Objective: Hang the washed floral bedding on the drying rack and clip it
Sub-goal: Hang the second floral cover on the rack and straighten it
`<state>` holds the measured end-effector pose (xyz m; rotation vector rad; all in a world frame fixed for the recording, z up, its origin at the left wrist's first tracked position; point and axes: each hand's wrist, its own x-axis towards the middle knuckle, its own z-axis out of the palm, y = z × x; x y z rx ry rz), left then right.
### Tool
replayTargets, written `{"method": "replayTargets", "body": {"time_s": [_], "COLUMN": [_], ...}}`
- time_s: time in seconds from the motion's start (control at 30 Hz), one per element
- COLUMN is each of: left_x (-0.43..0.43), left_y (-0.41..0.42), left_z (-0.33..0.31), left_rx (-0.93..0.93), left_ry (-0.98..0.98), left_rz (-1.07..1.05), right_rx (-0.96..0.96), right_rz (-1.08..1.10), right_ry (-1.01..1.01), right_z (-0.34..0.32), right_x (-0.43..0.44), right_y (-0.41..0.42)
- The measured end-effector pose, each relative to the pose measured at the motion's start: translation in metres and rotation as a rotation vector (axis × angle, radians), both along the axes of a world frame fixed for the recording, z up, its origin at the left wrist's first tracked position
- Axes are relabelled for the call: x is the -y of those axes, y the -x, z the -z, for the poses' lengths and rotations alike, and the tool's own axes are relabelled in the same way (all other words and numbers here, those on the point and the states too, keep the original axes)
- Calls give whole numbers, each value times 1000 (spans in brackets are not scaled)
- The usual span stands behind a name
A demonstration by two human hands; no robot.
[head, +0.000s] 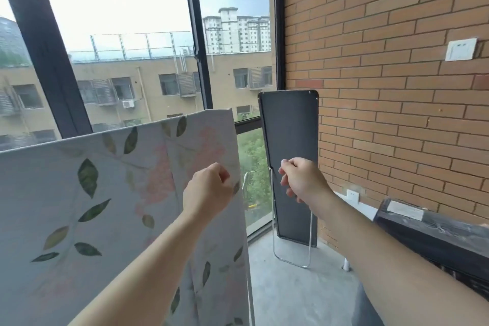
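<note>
Bedding (105,193) of pale cloth printed with green leaves and pink blossoms fills the lower left of the frame, draped over a rail it hides. Your left hand (209,193) pinches its right edge, likely to pull the hang flat for clipping. Your right hand (304,180), centre-right before the tall black panel (288,124), has curled fingers; whether they hold a clip I cannot tell.
</note>
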<state>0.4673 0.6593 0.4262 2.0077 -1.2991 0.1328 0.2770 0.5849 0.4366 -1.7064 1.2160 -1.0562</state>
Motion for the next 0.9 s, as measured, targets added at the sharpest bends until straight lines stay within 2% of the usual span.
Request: {"method": "replayTargets", "body": {"time_s": [0.17, 0.43, 0.57, 0.77, 0.9], "left_x": [58, 147, 172, 188, 182], "left_y": [-17, -51, -61, -86, -91], "left_z": [-7, -23, -30, -34, -25], "left_rx": [-2, 29, 93, 117, 73], "left_ry": [39, 217, 301, 439, 525], "left_rz": [-148, -208, -260, -439, -695], "right_rx": [-25, -26, 32, 143, 166], "right_rz": [-148, -326, -377, -549, -701], "right_ry": [15, 68, 103, 122, 147], "right_z": [-8, -24, -36, -48, -45], "right_x": [91, 192, 232, 276, 290], "right_y": [-33, -98, -124, -177, -192]}}
